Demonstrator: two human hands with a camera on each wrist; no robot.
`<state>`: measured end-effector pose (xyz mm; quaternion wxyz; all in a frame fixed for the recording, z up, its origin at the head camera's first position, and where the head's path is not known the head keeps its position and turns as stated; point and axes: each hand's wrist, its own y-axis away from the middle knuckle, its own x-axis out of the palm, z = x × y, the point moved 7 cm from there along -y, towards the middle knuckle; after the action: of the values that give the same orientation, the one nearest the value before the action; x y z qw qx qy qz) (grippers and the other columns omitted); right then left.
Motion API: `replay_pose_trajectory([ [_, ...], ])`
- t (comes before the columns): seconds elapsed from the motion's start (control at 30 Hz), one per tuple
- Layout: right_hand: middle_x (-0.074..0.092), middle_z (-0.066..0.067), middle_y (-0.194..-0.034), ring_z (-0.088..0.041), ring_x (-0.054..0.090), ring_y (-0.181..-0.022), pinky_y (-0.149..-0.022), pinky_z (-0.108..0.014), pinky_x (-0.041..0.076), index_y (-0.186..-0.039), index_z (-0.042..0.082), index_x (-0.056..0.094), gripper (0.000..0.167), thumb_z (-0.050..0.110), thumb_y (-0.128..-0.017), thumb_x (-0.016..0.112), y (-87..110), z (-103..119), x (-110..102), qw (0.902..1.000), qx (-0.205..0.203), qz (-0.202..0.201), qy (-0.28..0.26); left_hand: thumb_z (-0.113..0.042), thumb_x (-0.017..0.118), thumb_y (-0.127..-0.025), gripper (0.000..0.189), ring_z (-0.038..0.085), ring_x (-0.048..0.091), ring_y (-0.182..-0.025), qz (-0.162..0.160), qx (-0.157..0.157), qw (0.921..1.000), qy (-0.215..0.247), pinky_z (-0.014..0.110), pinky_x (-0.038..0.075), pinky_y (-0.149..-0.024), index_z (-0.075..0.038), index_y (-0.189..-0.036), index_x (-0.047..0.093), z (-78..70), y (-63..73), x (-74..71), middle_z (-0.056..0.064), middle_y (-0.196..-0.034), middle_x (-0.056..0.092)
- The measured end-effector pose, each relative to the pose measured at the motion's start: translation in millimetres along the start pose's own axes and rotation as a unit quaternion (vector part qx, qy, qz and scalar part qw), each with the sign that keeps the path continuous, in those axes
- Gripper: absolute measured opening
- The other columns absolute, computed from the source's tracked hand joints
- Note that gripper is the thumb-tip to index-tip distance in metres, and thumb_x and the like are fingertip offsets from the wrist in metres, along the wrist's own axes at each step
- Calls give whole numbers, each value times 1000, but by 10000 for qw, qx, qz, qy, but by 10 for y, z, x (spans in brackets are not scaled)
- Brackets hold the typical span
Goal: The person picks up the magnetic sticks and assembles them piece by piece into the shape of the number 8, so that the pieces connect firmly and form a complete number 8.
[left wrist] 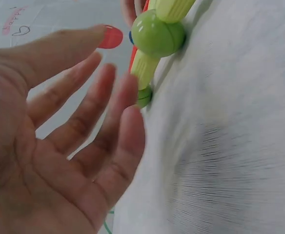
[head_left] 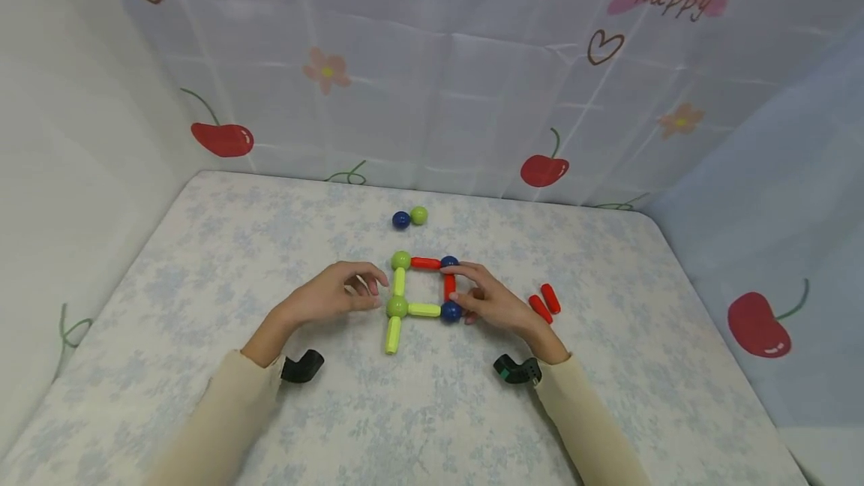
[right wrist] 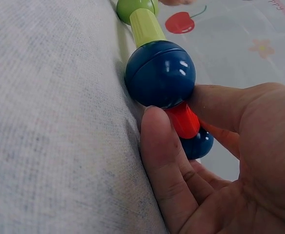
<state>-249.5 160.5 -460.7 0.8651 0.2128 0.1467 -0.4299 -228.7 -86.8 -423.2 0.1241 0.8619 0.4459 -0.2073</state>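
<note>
A square frame of toy building sticks and balls lies on the table. Its left side has a near green ball (head_left: 397,307), a far green ball (head_left: 401,260) and a yellow-green stick (head_left: 400,281); another yellow-green stick (head_left: 393,335) juts toward me. My right hand (head_left: 496,302) grips the right side, thumb and a fingertip at the near blue ball (right wrist: 159,73) and red stick (right wrist: 184,122). Its forefinger reaches the far blue ball (head_left: 448,262). My left hand (head_left: 334,292) hovers beside the left side, fingers loosely bent, holding nothing.
A loose blue ball (head_left: 401,220) and a loose green ball (head_left: 419,215) sit behind the frame. Two red sticks (head_left: 545,304) lie to the right of my right hand. A printed curtain (head_left: 432,111) hangs along the table's back edge.
</note>
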Motion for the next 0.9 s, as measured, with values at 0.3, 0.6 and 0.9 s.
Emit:
replay_pose_trajectory([
  [0.3, 14, -14, -162, -19, 63, -75, -71, -31, 57, -150, 20, 44, 49, 18, -103, 57, -30, -26, 15, 9999, -79, 65, -8, -8, 67, -96, 38, 42, 47, -130, -663, 118, 9964, -513, 54, 45, -101, -6, -134, 59, -65, -727, -412, 16, -140, 50],
  [0.6, 14, -15, -161, -19, 62, -73, -69, -32, 57, -149, 19, 45, 48, 17, -103, 57, -11, -30, 7, 10000, -68, 35, -26, -12, 63, -99, 36, 38, 33, -144, -516, -485, 9972, -229, 55, 32, -115, -10, -135, 61, 178, -1353, -457, 10, -154, 42],
  [0.9, 11, -17, -162, -18, 62, -69, -66, -30, 57, -150, 17, 44, 49, 17, -103, 57, -30, -15, -8, 9998, -175, 9, 12, -5, 60, -99, 38, 33, 42, -139, -628, -701, 9950, 319, 48, 38, -112, -8, -137, 58, 340, -1596, -387, 14, -152, 43],
])
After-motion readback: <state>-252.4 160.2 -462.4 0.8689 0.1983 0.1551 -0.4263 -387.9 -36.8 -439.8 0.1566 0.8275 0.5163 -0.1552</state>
